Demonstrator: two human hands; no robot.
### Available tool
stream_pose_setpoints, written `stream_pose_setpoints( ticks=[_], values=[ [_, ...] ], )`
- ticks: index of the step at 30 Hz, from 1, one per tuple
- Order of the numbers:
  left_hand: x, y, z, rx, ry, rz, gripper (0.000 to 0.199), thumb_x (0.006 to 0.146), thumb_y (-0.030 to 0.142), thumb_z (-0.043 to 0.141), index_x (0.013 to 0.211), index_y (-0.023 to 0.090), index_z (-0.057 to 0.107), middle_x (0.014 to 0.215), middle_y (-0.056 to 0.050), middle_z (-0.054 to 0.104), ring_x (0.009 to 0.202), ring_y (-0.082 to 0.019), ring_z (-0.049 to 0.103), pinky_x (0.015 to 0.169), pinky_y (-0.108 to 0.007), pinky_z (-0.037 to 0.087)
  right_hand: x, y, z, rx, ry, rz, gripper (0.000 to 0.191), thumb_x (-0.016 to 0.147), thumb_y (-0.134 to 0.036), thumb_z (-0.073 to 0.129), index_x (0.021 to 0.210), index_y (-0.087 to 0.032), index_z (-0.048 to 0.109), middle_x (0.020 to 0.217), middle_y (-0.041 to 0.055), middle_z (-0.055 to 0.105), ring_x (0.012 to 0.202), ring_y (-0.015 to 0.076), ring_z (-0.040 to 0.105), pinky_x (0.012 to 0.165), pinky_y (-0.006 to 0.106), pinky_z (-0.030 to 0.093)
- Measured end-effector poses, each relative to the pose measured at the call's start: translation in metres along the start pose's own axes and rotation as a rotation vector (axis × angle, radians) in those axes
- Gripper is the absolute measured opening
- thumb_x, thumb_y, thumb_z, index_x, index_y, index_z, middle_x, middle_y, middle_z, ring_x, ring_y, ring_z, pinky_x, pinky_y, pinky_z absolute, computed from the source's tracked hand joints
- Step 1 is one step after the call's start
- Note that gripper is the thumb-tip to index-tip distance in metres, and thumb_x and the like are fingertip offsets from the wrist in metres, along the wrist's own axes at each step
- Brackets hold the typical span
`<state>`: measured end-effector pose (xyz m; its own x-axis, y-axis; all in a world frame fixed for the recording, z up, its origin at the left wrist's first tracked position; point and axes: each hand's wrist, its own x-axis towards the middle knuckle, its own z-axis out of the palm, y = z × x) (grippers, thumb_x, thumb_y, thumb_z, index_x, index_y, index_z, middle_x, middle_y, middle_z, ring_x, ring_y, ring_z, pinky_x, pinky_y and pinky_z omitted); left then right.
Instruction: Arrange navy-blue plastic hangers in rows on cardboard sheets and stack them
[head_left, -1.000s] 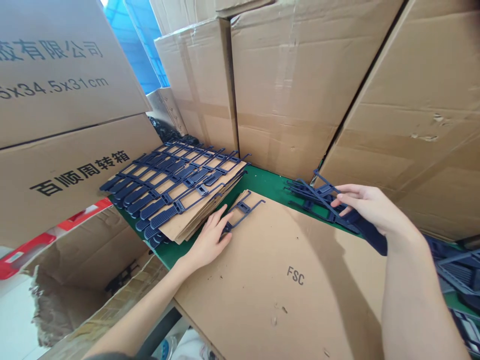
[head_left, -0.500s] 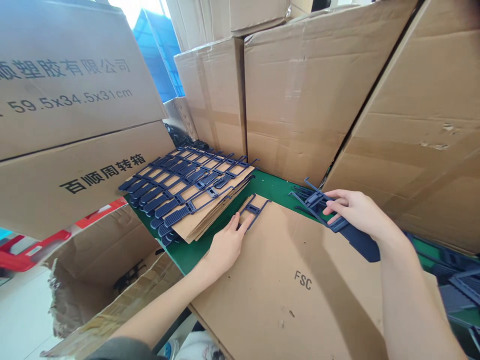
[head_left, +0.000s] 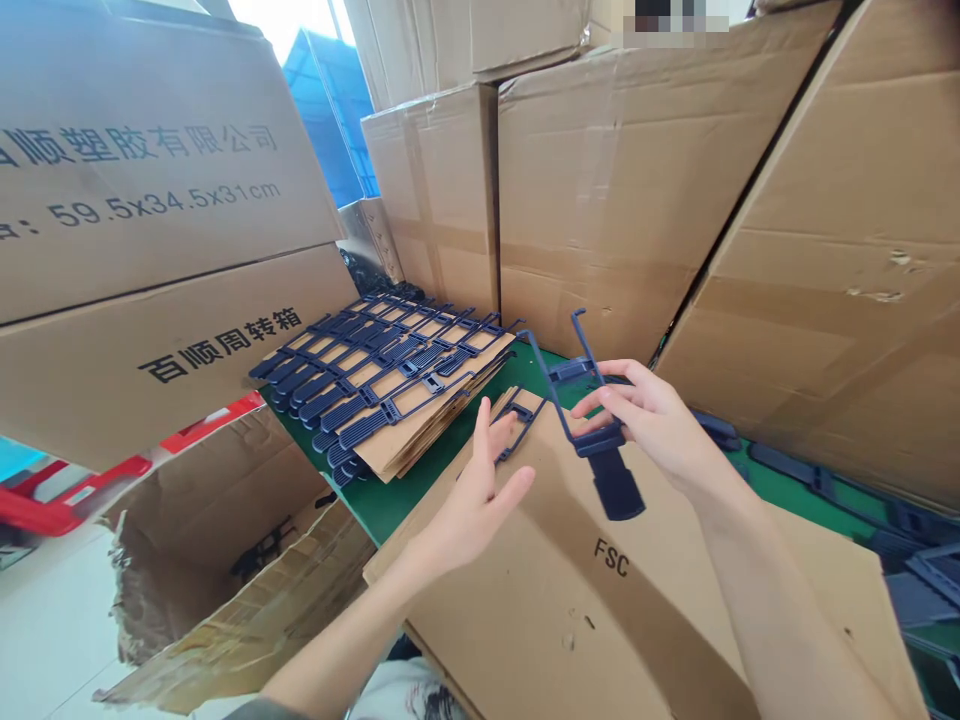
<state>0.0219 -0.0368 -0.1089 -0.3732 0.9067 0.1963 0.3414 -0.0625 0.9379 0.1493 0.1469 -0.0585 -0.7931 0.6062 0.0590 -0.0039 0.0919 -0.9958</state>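
Observation:
My right hand (head_left: 649,415) pinches a dark blue plastic part with a flat paddle (head_left: 619,487) and two long hooked prongs. It is held above a cardboard sheet (head_left: 525,580) printed "FSC", with the prongs pointing up and away. Fingers spread, my left hand (head_left: 469,500) hovers over the sheet's far left corner and grips nothing. Behind its fingers lies a similar dark blue part (head_left: 520,411), half hidden by the hand; whether they touch I cannot tell. Farther left, rows of the same parts (head_left: 367,425) rest on stacked cardboard sheets (head_left: 420,440).
Large cardboard boxes (head_left: 592,190) wall off the back, and printed boxes (head_left: 210,270) stand at the left. Below left is an open torn carton (head_left: 187,520). More dark blue parts (head_left: 915,590) lie along the right of the green tabletop (head_left: 375,500).
My right hand has moved left with its part, turning the prongs upward. My left hand has let go of the part on the sheet and opened its fingers.

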Motion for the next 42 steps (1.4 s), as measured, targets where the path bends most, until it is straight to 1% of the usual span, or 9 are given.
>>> stream_pose_setpoints(
  ticks=[6, 9, 13, 16, 20, 24, 27, 32, 42],
  values=[
    [-0.002, 0.008, 0.028, -0.716, -0.042, -0.117, 0.071, 0.092, 0.035, 0.056, 0.149, 0.032, 0.014, 0.146, -0.013, 0.041, 0.128, -0.030, 0.047, 0.096, -0.046, 0.046, -0.007, -0.005, 0.038, 0.169, -0.187, 0.061, 0.034, 0.082, -0.041, 0.057, 0.107, -0.022, 0.043, 0.085, 0.0036, 0.067, 0.073, 0.0216, 0.070, 0.059, 0.032, 0.056],
    [-0.009, 0.007, 0.033, -0.814, -0.006, -0.166, 0.067, 0.090, 0.035, 0.058, 0.146, 0.037, 0.022, 0.143, -0.009, 0.045, 0.119, -0.030, 0.056, 0.086, -0.042, 0.053, -0.009, -0.002, 0.046, 0.122, -0.203, 0.053, 0.032, 0.083, -0.041, 0.058, 0.105, -0.021, 0.047, 0.087, 0.0036, 0.066, 0.071, 0.0203, 0.070, 0.056, 0.029, 0.055],
    [-0.022, 0.005, 0.024, -0.789, 0.066, -0.257, 0.073, 0.085, 0.038, 0.063, 0.147, 0.037, 0.024, 0.129, -0.008, 0.059, 0.086, -0.022, 0.069, 0.074, -0.036, 0.054, -0.010, 0.004, 0.051, 0.043, -0.287, 0.018, 0.028, 0.081, -0.038, 0.062, 0.100, -0.019, 0.053, 0.089, 0.0050, 0.066, 0.075, 0.0183, 0.068, 0.060, 0.029, 0.056],
    [-0.032, 0.006, 0.010, -0.693, 0.168, -0.321, 0.075, 0.084, 0.035, 0.063, 0.147, 0.030, 0.024, 0.107, -0.008, 0.068, 0.072, -0.017, 0.064, 0.066, -0.029, 0.051, -0.008, 0.009, 0.050, -0.043, -0.338, 0.011, 0.025, 0.083, -0.039, 0.059, 0.098, -0.019, 0.057, 0.092, 0.0062, 0.067, 0.079, 0.0184, 0.066, 0.058, 0.027, 0.055],
    [-0.047, 0.011, -0.015, -0.442, 0.249, -0.290, 0.062, 0.091, 0.033, 0.051, 0.146, 0.023, 0.025, 0.088, -0.006, 0.065, 0.078, -0.018, 0.061, 0.074, -0.031, 0.050, -0.003, 0.013, 0.040, -0.145, -0.282, -0.016, 0.026, 0.083, -0.041, 0.060, 0.095, -0.018, 0.060, 0.091, 0.0070, 0.069, 0.085, 0.0200, 0.065, 0.060, 0.027, 0.054],
    [-0.067, 0.012, -0.042, 0.234, 0.375, -0.187, 0.053, 0.095, 0.031, 0.042, 0.145, 0.030, 0.028, 0.104, -0.005, 0.053, 0.095, -0.020, 0.054, 0.093, -0.038, 0.044, 0.000, 0.014, 0.030, -0.194, -0.262, -0.035, 0.027, 0.083, -0.041, 0.059, 0.096, -0.018, 0.061, 0.088, 0.0071, 0.070, 0.080, 0.0190, 0.065, 0.064, 0.029, 0.052],
    [-0.087, 0.005, -0.054, 0.672, 0.367, -0.191, 0.065, 0.089, 0.020, 0.046, 0.148, 0.031, 0.021, 0.113, -0.008, 0.042, 0.102, -0.022, 0.049, 0.095, -0.041, 0.042, 0.000, 0.017, 0.029, -0.240, -0.236, -0.038, 0.028, 0.083, -0.041, 0.059, 0.097, -0.017, 0.062, 0.088, 0.0071, 0.070, 0.080, 0.0189, 0.066, 0.067, 0.029, 0.051],
    [-0.114, -0.013, -0.050, 0.800, 0.208, -0.344, 0.075, 0.085, 0.015, 0.047, 0.150, 0.029, 0.013, 0.115, -0.009, 0.037, 0.103, -0.023, 0.049, 0.092, -0.041, 0.046, -0.003, 0.022, 0.034, -0.350, -0.259, -0.074, 0.025, 0.085, -0.040, 0.057, 0.096, -0.018, 0.062, 0.090, 0.0060, 0.070, 0.082, 0.0194, 0.066, 0.072, 0.031, 0.050],
    [-0.114, -0.015, -0.031, 1.044, 0.179, -0.379, 0.065, 0.088, 0.025, 0.059, 0.145, 0.017, 0.029, 0.123, -0.012, 0.047, 0.111, -0.028, 0.048, 0.096, -0.041, 0.044, -0.006, 0.034, 0.046, -0.576, -0.373, -0.139, 0.019, 0.087, -0.032, 0.053, 0.095, -0.019, 0.064, 0.090, 0.0046, 0.069, 0.083, 0.0190, 0.064, 0.074, 0.031, 0.049]
  ],
)
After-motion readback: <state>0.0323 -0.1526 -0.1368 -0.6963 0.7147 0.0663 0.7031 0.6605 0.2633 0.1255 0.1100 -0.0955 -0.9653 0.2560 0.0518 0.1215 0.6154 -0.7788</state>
